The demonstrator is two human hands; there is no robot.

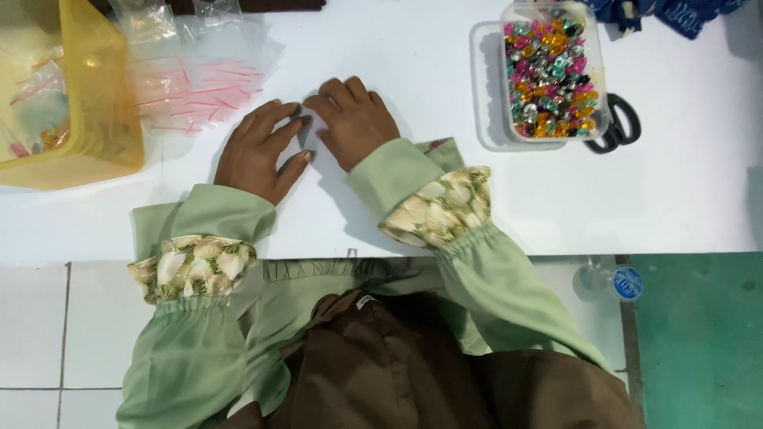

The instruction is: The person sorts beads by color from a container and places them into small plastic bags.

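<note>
Both hands are laid flat & open on the white surface point(683, 199), left hand point(258, 151) just beside right hand point(354, 119), w/ clear bags point(199, 83) nearer the left, up-left.

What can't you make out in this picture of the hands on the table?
Head view only:
- Whatever lies under the left hand and right hand: the fingers cover it.
- Yellow bin: cut off by the left edge.
- Scissors: blades hidden behind the bead box.
- Single beads: too small.

Smooth matt white counter point(683, 191); glossy clear plastic bags point(199, 79); translucent yellow plastic bin point(103, 119); shiny foil-like beads point(550, 79) in a clear plastic tub point(596, 71); soft matt cloth sleeves point(469, 262).
</note>
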